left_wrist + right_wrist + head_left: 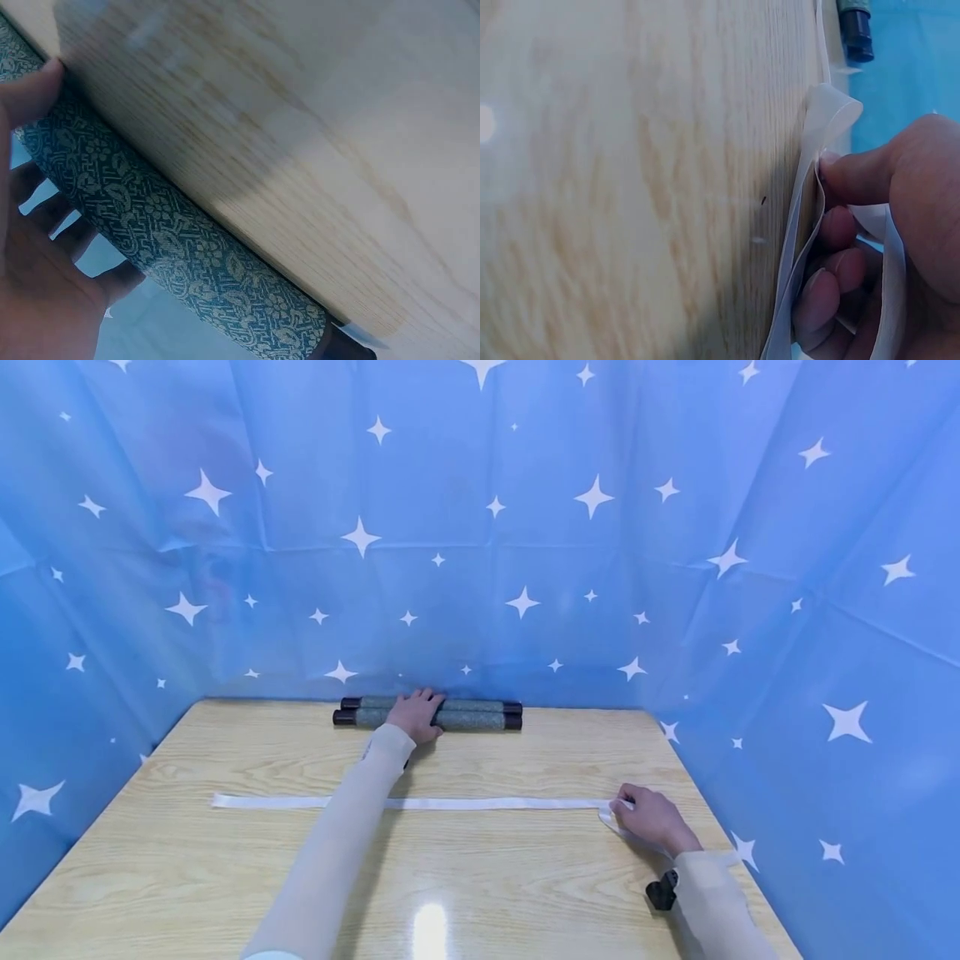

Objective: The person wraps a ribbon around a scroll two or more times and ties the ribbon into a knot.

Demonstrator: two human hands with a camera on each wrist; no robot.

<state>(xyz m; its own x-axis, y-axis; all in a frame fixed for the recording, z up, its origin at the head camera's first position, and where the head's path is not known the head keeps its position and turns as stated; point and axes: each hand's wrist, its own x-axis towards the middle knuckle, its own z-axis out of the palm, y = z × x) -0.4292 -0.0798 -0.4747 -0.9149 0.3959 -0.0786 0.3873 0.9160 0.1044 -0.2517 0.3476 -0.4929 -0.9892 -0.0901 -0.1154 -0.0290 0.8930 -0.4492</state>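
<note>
Two rolled scrolls (472, 720) with grey-green covering and dark end knobs lie side by side at the table's back edge. My left hand (415, 715) straddles them, its thumb at the near side and its spread fingers over the far side. In the left wrist view, the scroll (187, 240) shows a patterned green cloth, with the left hand (52, 277) around it. At the right, my right hand (654, 818) pinches one end of a white ribbon (487, 803) stretched across the table. A ribbon loop (832, 112) rises by the right hand's (922, 217) thumb, with more ribbon passing through the fingers.
The wooden table (225, 877) has a blue star-patterned curtain (480, 577) hanging behind it and at both sides. A black device (662, 892) is at the right wrist. The ribbon's free end lies flat at the left, and my left forearm crosses above the ribbon.
</note>
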